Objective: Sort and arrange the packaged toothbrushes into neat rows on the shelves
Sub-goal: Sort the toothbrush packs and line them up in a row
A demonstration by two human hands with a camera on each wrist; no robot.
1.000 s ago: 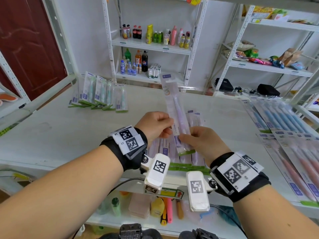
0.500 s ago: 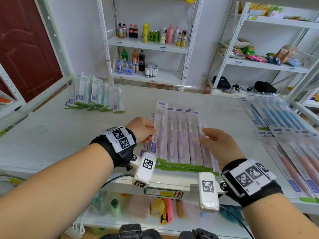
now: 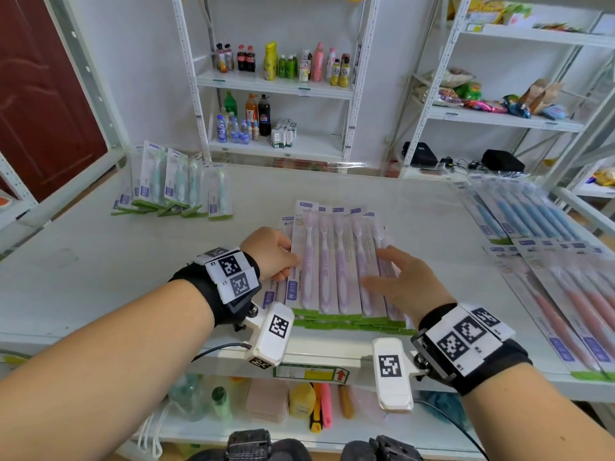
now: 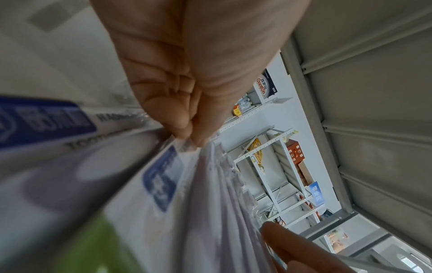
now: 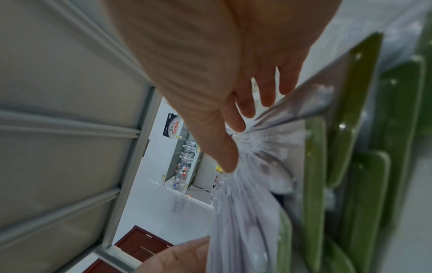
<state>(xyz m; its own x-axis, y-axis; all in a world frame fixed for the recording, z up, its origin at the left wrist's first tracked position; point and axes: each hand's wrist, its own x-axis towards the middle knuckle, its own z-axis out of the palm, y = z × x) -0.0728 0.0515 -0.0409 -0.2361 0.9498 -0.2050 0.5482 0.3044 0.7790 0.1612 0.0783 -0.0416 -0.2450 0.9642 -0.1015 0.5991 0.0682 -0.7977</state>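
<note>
A row of purple packaged toothbrushes lies overlapped on the white shelf, green card ends toward me. My left hand sits at the row's left edge, fingers curled, thumb and forefinger pinching the side of the leftmost purple pack. The left wrist view shows that pinch on the pack's edge. My right hand lies open on the right side of the row, its straight fingers spread on the plastic fronts.
Green toothbrush packs lie fanned at the far left of the shelf. Blue packs and pink packs lie in rows on the right. Racks with bottles and snacks stand behind. Bottles and tubes sit on the lower shelf.
A purple pack held upright by both hands has been laid at the left end of the row. My right hand let go and moved onto the right-side packs.
</note>
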